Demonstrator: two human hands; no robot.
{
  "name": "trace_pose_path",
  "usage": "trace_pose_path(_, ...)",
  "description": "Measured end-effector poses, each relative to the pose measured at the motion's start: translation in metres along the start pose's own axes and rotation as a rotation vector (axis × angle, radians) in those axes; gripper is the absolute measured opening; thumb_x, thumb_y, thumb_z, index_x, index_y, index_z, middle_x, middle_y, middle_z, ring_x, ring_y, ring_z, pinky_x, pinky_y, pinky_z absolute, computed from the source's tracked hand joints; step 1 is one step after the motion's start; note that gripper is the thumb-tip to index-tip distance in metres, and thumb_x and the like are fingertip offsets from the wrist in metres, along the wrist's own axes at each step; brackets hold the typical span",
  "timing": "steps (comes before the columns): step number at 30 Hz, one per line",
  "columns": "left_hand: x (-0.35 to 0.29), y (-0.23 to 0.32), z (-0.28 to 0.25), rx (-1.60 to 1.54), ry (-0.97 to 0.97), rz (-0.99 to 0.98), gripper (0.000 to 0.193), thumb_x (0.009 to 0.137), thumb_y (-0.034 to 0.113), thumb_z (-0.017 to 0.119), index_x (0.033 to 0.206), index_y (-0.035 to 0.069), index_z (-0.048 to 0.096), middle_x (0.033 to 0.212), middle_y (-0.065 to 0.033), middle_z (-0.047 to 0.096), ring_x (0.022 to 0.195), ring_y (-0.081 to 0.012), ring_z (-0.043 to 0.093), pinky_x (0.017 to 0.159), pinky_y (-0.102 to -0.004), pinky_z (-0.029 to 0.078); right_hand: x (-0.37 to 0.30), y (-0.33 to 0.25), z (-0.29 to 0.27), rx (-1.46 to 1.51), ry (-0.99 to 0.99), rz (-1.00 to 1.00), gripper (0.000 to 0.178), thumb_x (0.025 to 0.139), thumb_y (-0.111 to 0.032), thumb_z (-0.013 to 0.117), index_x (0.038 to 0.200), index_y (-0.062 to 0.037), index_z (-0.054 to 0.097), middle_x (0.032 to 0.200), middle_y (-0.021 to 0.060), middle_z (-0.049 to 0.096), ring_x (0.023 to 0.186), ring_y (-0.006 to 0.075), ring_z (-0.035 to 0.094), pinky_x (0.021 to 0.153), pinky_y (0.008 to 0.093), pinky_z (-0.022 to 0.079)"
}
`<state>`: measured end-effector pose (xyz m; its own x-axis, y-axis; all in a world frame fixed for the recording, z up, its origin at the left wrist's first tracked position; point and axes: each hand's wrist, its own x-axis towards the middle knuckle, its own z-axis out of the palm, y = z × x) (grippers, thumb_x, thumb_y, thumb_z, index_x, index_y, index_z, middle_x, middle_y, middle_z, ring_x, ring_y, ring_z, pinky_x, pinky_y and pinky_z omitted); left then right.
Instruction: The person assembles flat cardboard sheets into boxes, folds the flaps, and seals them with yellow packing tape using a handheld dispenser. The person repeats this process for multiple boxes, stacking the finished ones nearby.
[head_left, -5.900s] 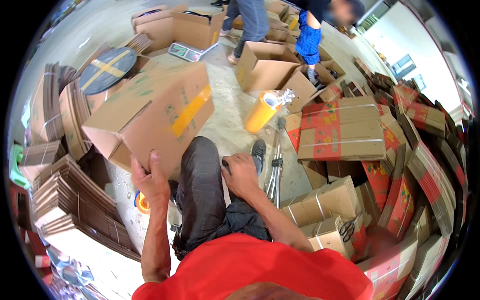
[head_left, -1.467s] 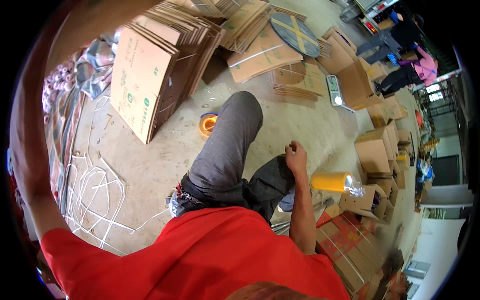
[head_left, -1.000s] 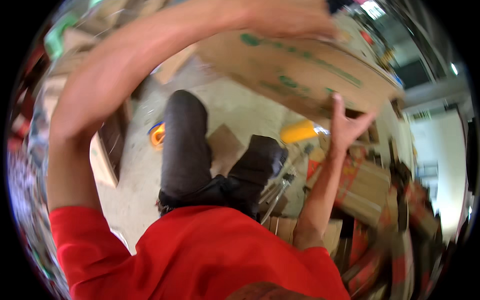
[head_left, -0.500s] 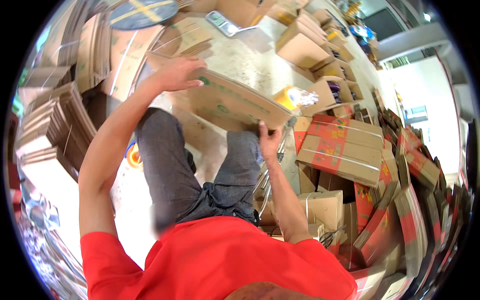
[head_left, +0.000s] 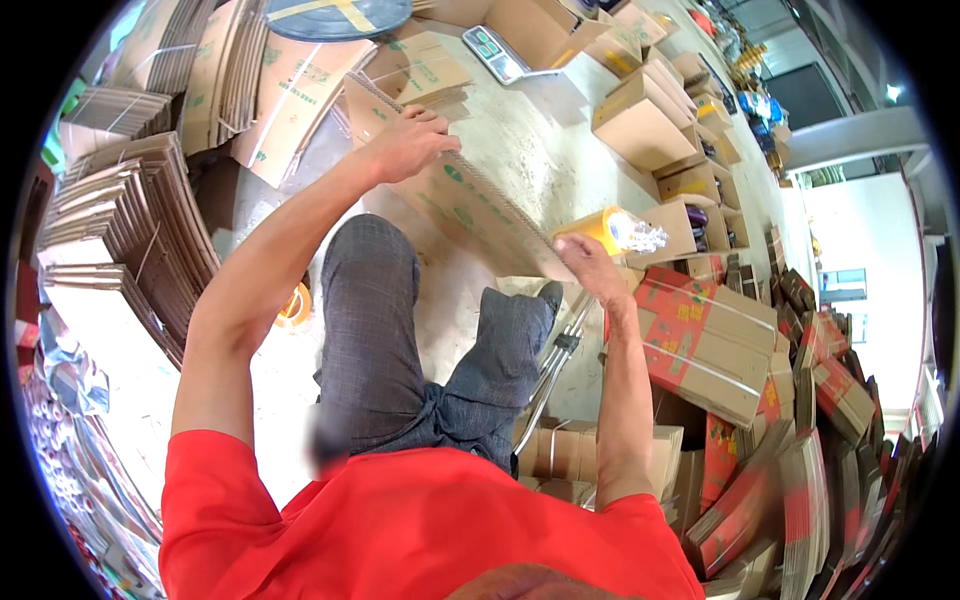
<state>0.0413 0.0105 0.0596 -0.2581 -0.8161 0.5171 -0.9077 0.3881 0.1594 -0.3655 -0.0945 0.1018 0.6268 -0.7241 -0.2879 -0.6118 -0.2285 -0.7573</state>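
A flattened cardboard box (head_left: 466,211) with green print stands on edge in front of my knees, its long corrugated top edge slanting down to the right. My left hand (head_left: 412,145) is closed over that top edge, left of its middle. At the right end my right hand (head_left: 590,264) grips the corner, thumb and fingers on either side of the board. Just beyond my right hand, a roll of yellow tape (head_left: 597,229) with crumpled clear film lies on the floor.
Stacks of flat cardboard (head_left: 130,215) rise on my left. A scale (head_left: 494,54) lies ahead, beside open boxes (head_left: 645,120). Red-and-brown carton bundles (head_left: 705,340) crowd the right. Metal legs (head_left: 556,362) stand by my right knee; an orange tape roll (head_left: 295,306) lies left.
Both hands have moved farther out with the cardboard, which now shows its thick top edge. My left hand's spread fingers have closed over that edge. The view has shifted somewhat.
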Motion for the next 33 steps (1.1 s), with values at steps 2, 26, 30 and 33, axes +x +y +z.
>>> trace_pose_path(2,-0.019,-0.007,0.007,0.007,-0.003,-0.12,0.033,0.088,0.012,0.071,0.121,0.015,0.069,0.119,-0.0089,0.064,0.125,-0.032,0.055,0.112,-0.049,0.035,0.021,-0.008,0.009,-0.081,-0.129,-0.001,0.047,0.1,-0.04,0.071,0.127,-0.0005,0.071,0.118,0.01,0.073,0.11,0.0195,0.065,0.101,0.0333,0.049)
trace_pose_path(26,-0.045,-0.036,0.061,-0.684,0.861,-0.929,0.099,0.097,0.036,0.069,0.166,-0.005,0.012,0.167,-0.0282,0.029,0.152,-0.0395,0.036,0.126,-0.0416,0.027,0.056,-0.021,-0.002,-0.549,-0.008,-0.239,0.037,0.103,-0.027,0.067,0.125,0.0023,0.064,0.086,0.0251,0.069,0.08,0.0356,0.07,0.075,0.0436,0.054)
trace_pose_path(30,-0.036,-0.017,0.043,-0.678,0.654,-1.084,0.096,0.095,0.027,0.063,0.164,-0.009,0.006,0.16,-0.0346,0.038,0.143,-0.0445,0.048,0.119,-0.0428,0.038,0.06,-0.023,0.001,-0.773,-0.12,-0.309,0.027,0.101,-0.018,0.066,0.115,0.0041,0.06,0.088,0.0329,0.067,0.085,0.0522,0.065,0.074,0.0553,0.05)
trace_pose_path(33,-0.045,-0.034,0.05,-0.468,0.628,-1.278,0.075,0.092,0.025,0.059,0.153,-0.013,0.039,0.147,-0.0371,0.052,0.136,-0.0469,0.053,0.113,-0.0465,0.042,0.066,-0.041,0.01,-0.714,-0.114,-0.269,0.024,0.102,-0.018,0.061,0.108,0.005,0.059,0.091,0.0353,0.066,0.093,0.0557,0.062,0.082,0.0599,0.048)
